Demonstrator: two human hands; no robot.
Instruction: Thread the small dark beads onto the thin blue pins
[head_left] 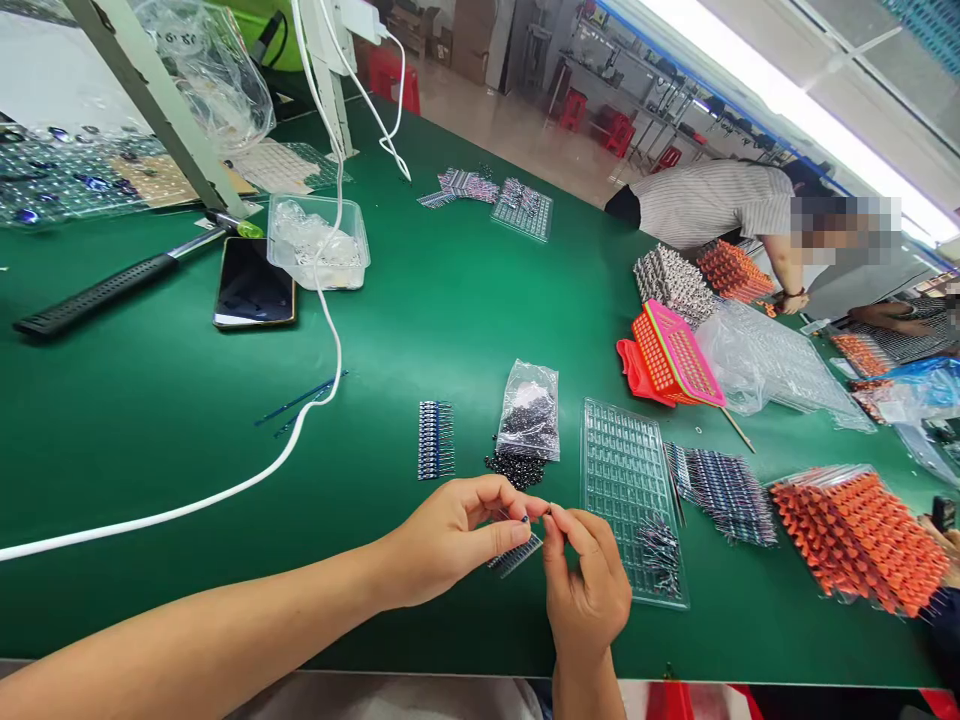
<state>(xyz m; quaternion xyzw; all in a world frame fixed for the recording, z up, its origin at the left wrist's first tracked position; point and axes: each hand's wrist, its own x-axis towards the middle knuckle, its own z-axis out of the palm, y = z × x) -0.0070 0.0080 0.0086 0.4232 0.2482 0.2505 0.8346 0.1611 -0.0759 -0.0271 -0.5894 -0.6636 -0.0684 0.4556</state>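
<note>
My left hand (480, 535) is closed, its thumb and fingertips pinching a small dark part with a thin lead, its kind too small to name. Close beside it, my right hand (587, 575) pinches a tiny black bead-like piece (548, 511) between thumb and forefinger. A strip of small parts with thin leads (516, 556) shows just below my left fingers, partly hidden. Beyond the hands, a heap of black beads (516, 470) spills from a clear plastic bag (529, 410). To its left lies a blue circuit-board strip with pins (436, 440).
Right of my hands sits a clear blister tray (622, 470) holding leaded parts (660, 552). Beyond are blue strips (727, 495), stacked orange parts (855, 540) and a pink-orange basket (679, 355). At left, a white cable (300, 430) crosses the table near a phone (255, 282) and hammer (112, 290).
</note>
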